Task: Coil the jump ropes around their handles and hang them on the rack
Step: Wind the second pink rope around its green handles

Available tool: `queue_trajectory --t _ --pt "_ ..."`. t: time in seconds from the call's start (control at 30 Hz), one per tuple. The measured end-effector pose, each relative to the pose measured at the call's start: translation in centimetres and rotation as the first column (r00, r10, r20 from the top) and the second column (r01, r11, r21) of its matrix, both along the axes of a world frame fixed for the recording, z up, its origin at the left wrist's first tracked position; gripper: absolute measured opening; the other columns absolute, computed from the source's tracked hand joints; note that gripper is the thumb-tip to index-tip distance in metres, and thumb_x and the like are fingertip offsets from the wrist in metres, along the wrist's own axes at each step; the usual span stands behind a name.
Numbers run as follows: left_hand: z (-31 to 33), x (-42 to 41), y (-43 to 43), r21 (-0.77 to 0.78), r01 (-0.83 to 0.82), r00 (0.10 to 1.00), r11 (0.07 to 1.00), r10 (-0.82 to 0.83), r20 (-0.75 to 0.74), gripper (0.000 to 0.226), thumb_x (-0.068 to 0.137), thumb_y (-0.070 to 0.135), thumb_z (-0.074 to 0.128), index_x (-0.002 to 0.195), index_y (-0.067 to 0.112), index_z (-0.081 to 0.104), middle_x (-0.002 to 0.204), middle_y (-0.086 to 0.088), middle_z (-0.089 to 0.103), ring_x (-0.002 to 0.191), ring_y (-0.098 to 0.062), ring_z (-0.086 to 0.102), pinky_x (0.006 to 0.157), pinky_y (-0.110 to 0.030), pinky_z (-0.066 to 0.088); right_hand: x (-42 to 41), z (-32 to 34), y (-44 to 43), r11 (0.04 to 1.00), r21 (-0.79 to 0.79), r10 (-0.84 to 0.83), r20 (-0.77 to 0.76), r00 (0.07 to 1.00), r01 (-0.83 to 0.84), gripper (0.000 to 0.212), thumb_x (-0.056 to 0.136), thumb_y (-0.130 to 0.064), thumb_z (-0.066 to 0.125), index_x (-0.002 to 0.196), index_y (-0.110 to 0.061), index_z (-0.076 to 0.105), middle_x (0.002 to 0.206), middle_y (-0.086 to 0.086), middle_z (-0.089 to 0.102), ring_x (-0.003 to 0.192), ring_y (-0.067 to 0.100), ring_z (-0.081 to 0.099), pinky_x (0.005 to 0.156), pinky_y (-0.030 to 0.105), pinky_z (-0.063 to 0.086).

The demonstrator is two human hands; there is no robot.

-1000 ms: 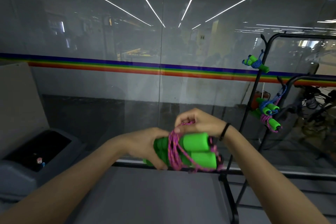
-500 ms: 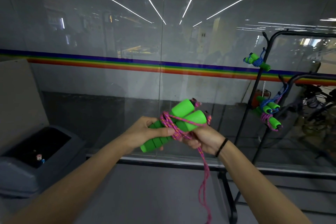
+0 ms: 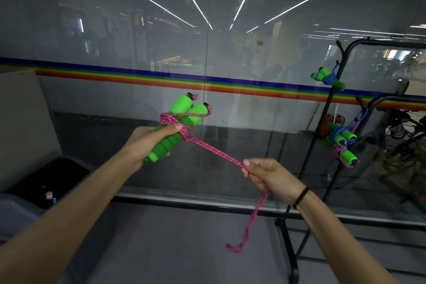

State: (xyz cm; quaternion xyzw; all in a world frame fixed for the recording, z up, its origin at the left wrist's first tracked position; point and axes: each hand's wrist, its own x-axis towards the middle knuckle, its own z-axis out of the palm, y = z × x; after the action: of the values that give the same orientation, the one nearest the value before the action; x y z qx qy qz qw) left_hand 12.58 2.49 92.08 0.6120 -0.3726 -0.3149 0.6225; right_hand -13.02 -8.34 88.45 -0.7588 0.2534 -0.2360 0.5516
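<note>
My left hand (image 3: 147, 143) grips two green foam handles (image 3: 182, 113) held side by side and tilted up to the right, with pink rope coiled around their middle. A taut stretch of the pink rope (image 3: 214, 150) runs down-right from the coil to my right hand (image 3: 269, 177), which grips it in a fist. The loose rope end hangs below that fist as a loop. At the right stands the black rack (image 3: 327, 108), carrying a blue-roped coiled jump rope (image 3: 328, 78) up high and two more coiled ropes (image 3: 341, 145) lower down.
A glass wall (image 3: 207, 53) with a rainbow stripe stands right in front of me. A grey bin with a dark opening (image 3: 46, 182) sits at the lower left. The rack's black base (image 3: 290, 249) stands on the grey floor at the lower right.
My right hand has left the handles and pulled the rope down and to the right until it is taut. My left hand still holds the handles, now raised a little.
</note>
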Motion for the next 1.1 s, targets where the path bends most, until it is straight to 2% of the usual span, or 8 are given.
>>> queue_trajectory --t 0.17,0.33,0.47,0.6,0.77,0.9,1.0,1.1 --pt "-0.7 0.8 -0.1 0.051 -0.090 0.986 0.995 0.082 0.144 0.037 0.046 0.050 0.083 0.052 0.015 0.071 0.049 0.002 0.065 0.044 -0.011 0.058 0.045 -0.021 0.047 -0.8 0.2 0.3 0.962 -0.274 -0.039 -0.149 0.988 -0.003 0.034 0.090 -0.039 0.045 0.063 -0.021 0.054 0.043 -0.010 0.033 0.042 0.003 0.026 0.045 0.014 0.025" --pt "-1.4 0.6 -0.8 0.128 -0.156 0.869 0.979 0.075 0.489 0.038 0.053 0.050 0.084 0.063 0.016 0.070 0.061 0.001 0.070 0.054 -0.006 0.062 0.051 -0.018 0.045 -0.6 2.7 2.8 0.688 -0.708 -0.129 -0.335 0.933 -0.159 0.027 0.091 -0.041 0.048 0.074 -0.024 0.061 0.052 -0.011 0.045 0.051 0.003 0.043 0.057 0.023 0.038" --pt "-1.4 -0.7 -1.3 0.219 -0.209 0.579 0.953 -0.060 0.813 0.056 0.048 0.057 0.083 0.078 0.016 0.058 0.076 0.000 0.067 0.072 -0.018 0.063 0.061 -0.028 0.047 -0.4 5.8 6.2 0.422 -0.843 -0.215 -0.450 0.867 -0.333 0.026 0.089 -0.048 0.047 0.087 -0.024 0.059 0.070 -0.001 0.062 0.075 0.023 0.059 0.065 0.033 0.043" --pt "-1.9 -3.2 -1.5 0.337 -0.245 0.249 0.909 -0.277 0.928 0.068 0.057 0.053 0.078 0.108 0.022 0.046 0.104 -0.005 0.065 0.099 -0.029 0.062 0.074 -0.034 0.044 0.0 8.7 6.4 0.266 -0.903 -0.222 -0.399 0.890 -0.339 0.028 0.091 -0.045 0.044 0.102 -0.027 0.063 0.087 0.001 0.071 0.079 0.021 0.062 0.069 0.035 0.049" --pt "-1.1 -6.3 0.1 0.443 -0.010 -0.074 0.896 -0.443 0.894 0.056 0.064 0.042 0.072 0.115 0.031 0.050 0.099 -0.002 0.067 0.095 -0.026 0.060 0.066 -0.028 0.034 1.1 9.8 2.9 0.491 -0.834 -0.034 -0.306 0.951 -0.251 0.017 0.080 -0.040 0.064 0.085 -0.026 0.071 0.080 -0.002 0.073 0.073 0.015 0.064 0.069 0.037 0.051" --pt "-0.8 -6.9 1.3 0.471 0.271 0.066 0.840 -0.504 0.861 0.036 0.061 0.035 0.076 0.088 0.035 0.052 0.060 0.014 0.051 0.061 -0.005 0.051 0.054 -0.024 0.033 2.2 7.9 -0.5 0.799 -0.576 0.118 -0.127 0.985 -0.170 0.003 0.072 -0.025 0.071 0.074 -0.024 0.069 0.075 0.009 0.069 0.071 0.016 0.059 0.072 0.031 0.046" --pt "-1.6 -6.4 1.5 0.347 0.385 0.290 0.855 -0.469 0.834 0.034 0.057 0.032 0.081 0.080 0.032 0.055 0.055 0.021 0.054 0.052 0.008 0.048 0.052 -0.013 0.036 2.7 5.5 -1.9 0.896 -0.425 0.122 -0.032 0.992 -0.124 0.007 0.076 -0.015 0.068 0.072 -0.021 0.068 0.065 -0.009 0.069 0.068 0.003 0.058 0.069 0.017 0.045" --pt "-2.7 -6.6 1.6 0.163 0.438 0.548 0.884 -0.406 0.731 0.032 0.056 0.030 0.085 0.081 0.023 0.065 0.067 0.012 0.068 0.063 0.008 0.053 0.061 -0.022 0.050 3.0 3.4 -2.0 0.941 -0.316 0.126 -0.006 0.992 -0.121 0.019 0.080 -0.003 0.064 0.071 -0.018 0.069 0.052 -0.019 0.064 0.053 -0.009 0.055 0.056 0.005 0.042"
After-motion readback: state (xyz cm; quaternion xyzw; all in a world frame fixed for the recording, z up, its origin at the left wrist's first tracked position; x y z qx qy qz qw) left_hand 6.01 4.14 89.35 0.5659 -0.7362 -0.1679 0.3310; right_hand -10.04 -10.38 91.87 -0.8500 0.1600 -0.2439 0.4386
